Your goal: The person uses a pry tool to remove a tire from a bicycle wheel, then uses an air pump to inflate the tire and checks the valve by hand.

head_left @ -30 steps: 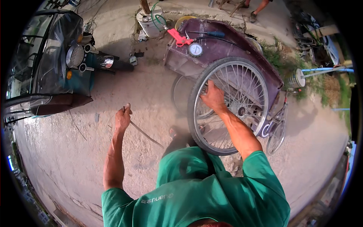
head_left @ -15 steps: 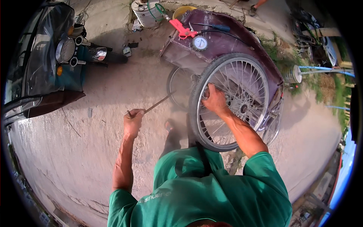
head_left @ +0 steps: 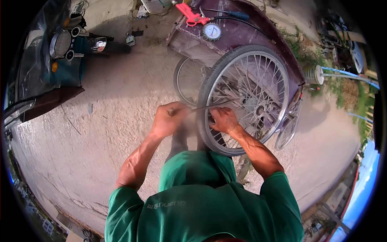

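A person in a green shirt [head_left: 201, 209], its cloth creased and a hood bunched at the neck, bends over a wheel [head_left: 244, 99] standing upright on rough, pale, cracked concrete ground [head_left: 100, 133]. The left hand [head_left: 169, 120] is clenched around the near end of a thin metal rod [head_left: 209, 106], which runs to the right across the black rubber tyre and into the wire spokes. The right hand [head_left: 223, 120] rests just right of it, fingers curled onto the tyre and the shiny rim at the wheel's near left side. The wheel belongs to a dull purple metal cart [head_left: 238, 36], boxy with a curved top edge, with a second, smaller wheel [head_left: 187, 82] showing behind on the left. Farther off, on the cart's top, lie a round white pressure gauge [head_left: 212, 31] with a toothed rim and a red plastic-handled tool [head_left: 189, 14]. At far left stands a motorcycle [head_left: 60, 52], its round chrome-ringed dials catching light.
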The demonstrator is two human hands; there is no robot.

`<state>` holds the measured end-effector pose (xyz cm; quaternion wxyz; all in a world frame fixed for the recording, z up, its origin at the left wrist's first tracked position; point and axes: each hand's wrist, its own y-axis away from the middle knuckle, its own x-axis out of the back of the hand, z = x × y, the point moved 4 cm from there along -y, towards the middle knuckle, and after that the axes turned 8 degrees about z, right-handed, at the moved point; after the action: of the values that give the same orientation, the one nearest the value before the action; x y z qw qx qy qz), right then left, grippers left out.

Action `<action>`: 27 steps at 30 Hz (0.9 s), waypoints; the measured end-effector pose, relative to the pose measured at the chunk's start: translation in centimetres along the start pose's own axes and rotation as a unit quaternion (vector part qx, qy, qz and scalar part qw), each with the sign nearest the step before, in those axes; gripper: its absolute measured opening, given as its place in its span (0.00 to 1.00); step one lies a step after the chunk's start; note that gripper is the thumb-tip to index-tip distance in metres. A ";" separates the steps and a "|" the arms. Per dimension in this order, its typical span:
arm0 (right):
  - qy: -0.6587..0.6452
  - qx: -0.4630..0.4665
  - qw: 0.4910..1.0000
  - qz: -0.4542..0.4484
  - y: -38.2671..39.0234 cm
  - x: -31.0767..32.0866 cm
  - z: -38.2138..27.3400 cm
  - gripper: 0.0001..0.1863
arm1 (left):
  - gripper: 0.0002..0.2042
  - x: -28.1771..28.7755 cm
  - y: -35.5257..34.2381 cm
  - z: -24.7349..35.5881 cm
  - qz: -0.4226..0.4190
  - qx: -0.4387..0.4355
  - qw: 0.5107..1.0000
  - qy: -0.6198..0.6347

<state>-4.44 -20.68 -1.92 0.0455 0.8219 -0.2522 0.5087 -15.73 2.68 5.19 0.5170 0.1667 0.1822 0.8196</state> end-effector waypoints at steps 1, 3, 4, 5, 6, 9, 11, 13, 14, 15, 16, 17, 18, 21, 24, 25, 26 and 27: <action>-0.004 -0.001 1.000 -0.002 1.0 0.0 0.2 0.29 | 0.08 1.5 0.8 1.6 0.024 -0.004 0.999 0.025; -0.011 0.056 0.997 -0.044 3.4 -1.0 0.1 0.28 | 0.07 6.6 2.3 1.2 0.127 0.009 0.992 -0.009; -0.019 0.056 0.996 -0.063 3.9 -1.0 0.2 0.27 | 0.08 9.0 3.4 0.6 0.144 0.010 0.989 -0.021; -0.018 0.056 0.997 -0.058 3.7 -0.9 0.3 0.27 | 0.09 10.7 4.4 -0.5 0.170 0.030 0.985 -0.011; -0.025 0.053 0.997 -0.041 3.3 -0.6 0.3 0.27 | 0.10 11.9 5.3 -1.5 0.181 0.043 0.983 -0.003; -0.034 0.030 0.999 -0.017 1.7 0.0 0.2 0.26 | 0.11 10.9 6.0 -2.1 0.210 0.040 0.976 0.046; -0.041 0.005 0.999 0.009 1.0 0.0 0.5 0.28 | 0.11 8.3 4.7 -0.6 0.207 -0.007 0.977 0.048; -0.033 0.016 0.999 -0.022 1.6 0.4 0.5 0.28 | 0.09 5.1 2.0 2.9 0.190 -0.018 0.981 0.045; -0.032 0.030 0.998 -0.055 1.9 0.3 0.5 0.29 | 0.09 4.3 0.7 4.5 0.191 -0.024 0.980 0.045; -0.033 0.032 0.998 -0.051 2.1 0.3 0.5 0.29 | 0.08 3.4 -0.4 5.9 0.167 -0.026 0.985 0.033; -0.046 0.039 0.997 -0.040 2.3 0.4 0.5 0.29 | 0.08 2.9 -1.2 6.8 0.143 -0.028 0.989 0.022; -0.063 0.041 0.997 -0.029 2.6 0.4 0.3 0.28 | 0.08 3.1 -1.6 7.2 0.143 -0.028 0.989 0.017; -0.063 0.043 0.997 -0.031 2.7 0.3 0.3 0.27 | 0.08 3.7 -2.0 7.6 0.137 -0.036 0.990 -0.011; -0.083 0.022 0.995 -0.055 2.4 0.7 0.3 0.20 | 0.09 6.1 -2.2 7.8 0.145 -0.052 0.988 -0.035; -0.076 -0.002 0.997 -0.031 1.2 1.1 0.4 0.21 | 0.12 7.4 -2.9 10.1 0.193 -0.151 0.967 0.067; -0.074 -0.003 0.997 -0.025 1.0 1.1 0.3 0.21 | 0.12 7.5 -3.6 11.2 0.190 -0.156 0.967 0.065; -0.074 -0.006 0.997 -0.024 0.9 1.2 0.3 0.21 | 0.12 7.5 -4.1 12.8 0.200 -0.168 0.965 0.027; -0.074 -0.007 0.997 -0.025 0.9 1.3 0.4 0.22 | 0.12 7.6 -4.5 14.0 0.214 -0.180 0.960 -0.011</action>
<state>-4.08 -22.03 -1.14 0.0456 0.8630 -0.2376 0.4434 -8.86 13.14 16.07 0.3531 0.1151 -0.0134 0.9284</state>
